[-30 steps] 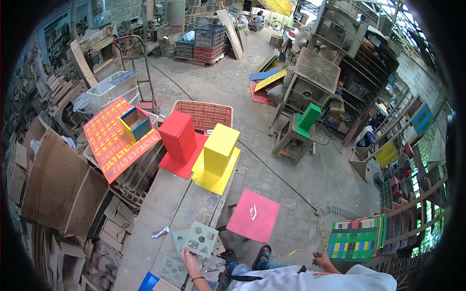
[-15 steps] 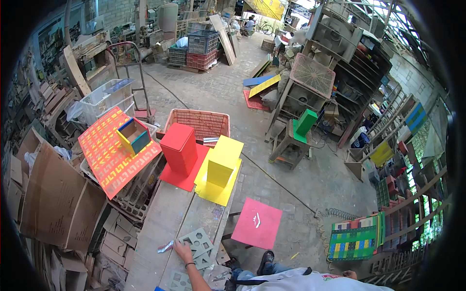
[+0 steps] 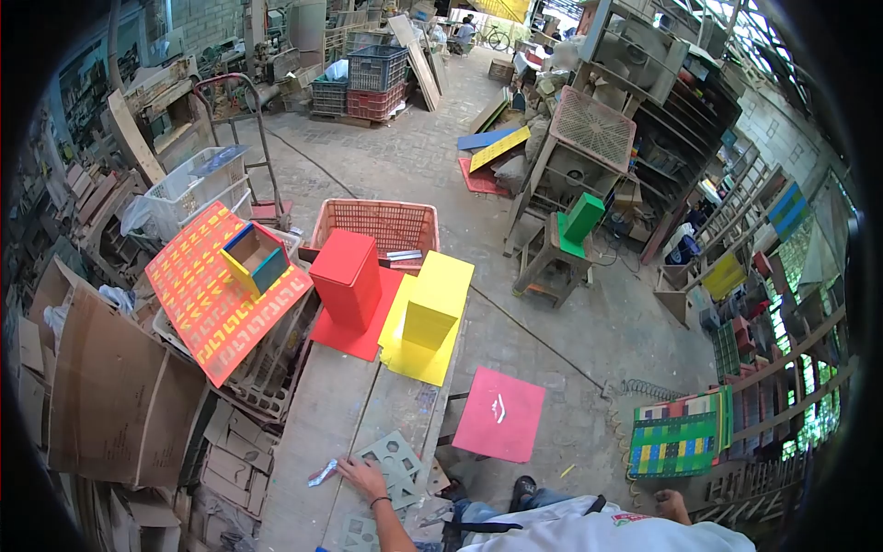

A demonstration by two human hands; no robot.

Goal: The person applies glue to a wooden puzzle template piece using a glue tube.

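Observation:
My left hand (image 3: 366,478) is low over the wooden bench with its fingers stretched out. The fingertips are right at the end of a small crumpled silvery tube (image 3: 323,473). Beside the hand lies a grey-green plate with cut-out shapes (image 3: 394,460), and the hand overlaps its left edge; a similar plate (image 3: 357,532) is partly under my forearm. My right hand (image 3: 672,506) hangs at my right side, fingers curled in; what it may hold is hidden. Farther up the bench (image 3: 308,442) stand a red box on a red base (image 3: 347,285) and a yellow box on a yellow base (image 3: 432,308).
A red stencilled board (image 3: 198,308) carrying a small open box (image 3: 255,259) lies left of the bench. Behind stands a pink crate (image 3: 377,221). A pink-topped stool (image 3: 497,414) is by my feet. Green box pieces (image 3: 581,221) rest on a far stool (image 3: 552,276). A hose (image 3: 543,340) crosses the floor.
The view has shifted slightly, so the bench items appear farther right. My left hand stays beside the silvery tube, its fingers a little more extended. My right hand shows more fully, higher in view.

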